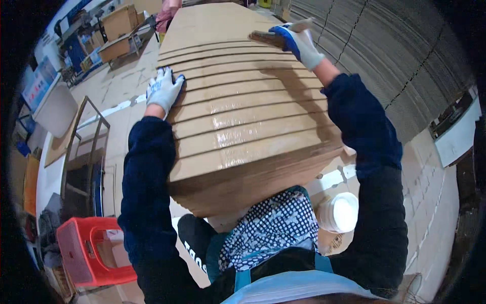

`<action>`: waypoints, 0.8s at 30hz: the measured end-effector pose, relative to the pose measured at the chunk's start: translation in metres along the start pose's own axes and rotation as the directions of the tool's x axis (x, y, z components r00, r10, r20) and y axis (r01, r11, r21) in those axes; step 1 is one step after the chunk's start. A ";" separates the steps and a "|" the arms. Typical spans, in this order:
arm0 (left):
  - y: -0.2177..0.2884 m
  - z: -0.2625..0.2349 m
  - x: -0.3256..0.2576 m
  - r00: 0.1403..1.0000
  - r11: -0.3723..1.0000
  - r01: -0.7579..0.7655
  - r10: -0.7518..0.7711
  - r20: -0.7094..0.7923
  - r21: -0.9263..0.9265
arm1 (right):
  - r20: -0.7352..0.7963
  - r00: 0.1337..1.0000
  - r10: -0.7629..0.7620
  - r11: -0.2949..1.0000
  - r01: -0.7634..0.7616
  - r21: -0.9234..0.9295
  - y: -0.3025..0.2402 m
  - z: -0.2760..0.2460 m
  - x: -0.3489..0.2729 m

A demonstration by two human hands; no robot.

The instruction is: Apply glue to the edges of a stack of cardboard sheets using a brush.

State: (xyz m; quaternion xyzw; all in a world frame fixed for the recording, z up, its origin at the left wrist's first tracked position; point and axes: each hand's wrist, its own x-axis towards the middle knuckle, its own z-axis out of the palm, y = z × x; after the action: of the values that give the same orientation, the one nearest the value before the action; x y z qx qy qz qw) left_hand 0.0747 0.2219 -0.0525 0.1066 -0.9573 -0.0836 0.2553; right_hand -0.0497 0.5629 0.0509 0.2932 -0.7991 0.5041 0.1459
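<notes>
In front of me stands a tall stack of brown cardboard sheets (238,99), fanned so that several edge strips lie in steps. Wet, shiny streaks run down the middle of the nearer strips. My left hand (164,89), in a white glove with blue fingertips, rests spread on the stack's left edge and holds nothing. At the far right edge, my right hand (299,44), gloved alike, is closed round a wide flat brush (269,39). The bristle end points left, low over the far strips; whether it touches them I cannot tell.
A white tub (339,212) with white contents stands right of my lap. Left are a red plastic stool (93,251), a metal-framed stand (83,147) and a grey-white bin (55,109). High piles of cardboard (390,55) line the right side. Open cartons (119,30) sit far left.
</notes>
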 end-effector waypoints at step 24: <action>-0.012 0.019 0.024 0.999 0.999 -0.038 0.038 0.037 -0.013 | 0.180 0.961 -0.210 0.971 0.227 -0.079 -0.059 -0.075 -0.291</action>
State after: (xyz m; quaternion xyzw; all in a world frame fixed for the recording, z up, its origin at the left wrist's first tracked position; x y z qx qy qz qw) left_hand 0.0469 0.2064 -0.0601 0.0851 -0.9633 -0.0868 0.2395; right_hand 0.2111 0.7045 -0.0267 0.4143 -0.7953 0.4176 0.1462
